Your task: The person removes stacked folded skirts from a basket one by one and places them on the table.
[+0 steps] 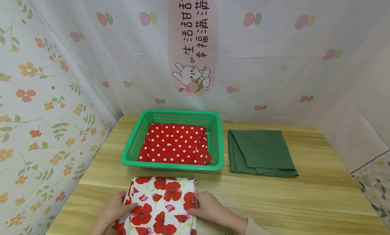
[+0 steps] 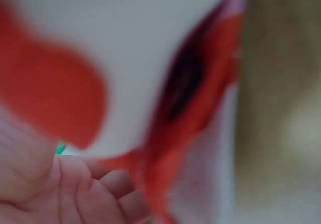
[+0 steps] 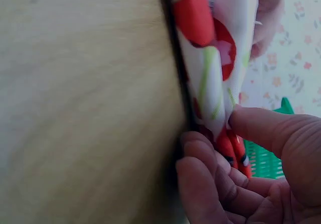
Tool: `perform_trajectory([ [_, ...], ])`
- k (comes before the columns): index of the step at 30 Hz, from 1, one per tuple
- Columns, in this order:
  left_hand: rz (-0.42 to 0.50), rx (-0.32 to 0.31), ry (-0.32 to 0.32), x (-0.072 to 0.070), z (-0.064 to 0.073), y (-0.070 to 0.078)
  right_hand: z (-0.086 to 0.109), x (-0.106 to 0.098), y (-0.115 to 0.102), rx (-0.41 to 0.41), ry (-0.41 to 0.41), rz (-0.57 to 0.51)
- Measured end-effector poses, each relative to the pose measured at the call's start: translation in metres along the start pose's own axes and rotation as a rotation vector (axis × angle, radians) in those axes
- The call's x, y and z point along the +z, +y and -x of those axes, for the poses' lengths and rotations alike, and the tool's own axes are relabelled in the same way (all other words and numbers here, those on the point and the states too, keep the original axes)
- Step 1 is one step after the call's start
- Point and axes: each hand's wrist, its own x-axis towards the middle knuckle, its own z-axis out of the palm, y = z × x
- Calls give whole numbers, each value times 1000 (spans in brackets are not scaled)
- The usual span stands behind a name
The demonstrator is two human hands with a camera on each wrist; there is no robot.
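Observation:
A folded white cloth with red poppies (image 1: 161, 204) lies at the table's front edge, in front of the basket. My left hand (image 1: 114, 208) grips its left side, thumb on top and fingers underneath. On the opposite side my right hand (image 1: 210, 208) pinches the folded edge between thumb and fingers. In the right wrist view the right thumb (image 3: 266, 126) presses on the cloth's layers (image 3: 220, 68) with the fingers below them. The left wrist view is blurred; the left palm (image 2: 65, 194) shows beneath the cloth (image 2: 125, 63).
Behind the poppy cloth stands a green plastic basket (image 1: 144, 165) with a folded red polka-dot cloth (image 1: 179, 143) in it. A folded dark green cloth (image 1: 262, 152) lies right of the basket on the wooden table (image 1: 304, 201). Patterned curtains (image 1: 274, 76) hang behind and at the sides.

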Motion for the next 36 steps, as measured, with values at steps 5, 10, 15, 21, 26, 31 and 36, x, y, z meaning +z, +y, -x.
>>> perform_trajectory([
  [5,15,47,31,-11,6,6,2,-7,-6,2,-6,-22],
  [10,96,156,134,-25,8,14,4,-19,-16,-33,13,-29],
  [15,162,259,220,-38,13,29,6,-33,-29,-113,48,-53],
  [21,261,354,300,-49,14,53,5,-50,-39,-213,127,-45],
  [26,266,418,369,-54,8,65,1,-63,-46,-297,212,-33],
  [31,321,433,379,-58,2,75,-6,-74,-47,-350,277,-57],
  [36,383,420,339,-64,-9,85,-15,-84,-48,-333,314,-72],
])
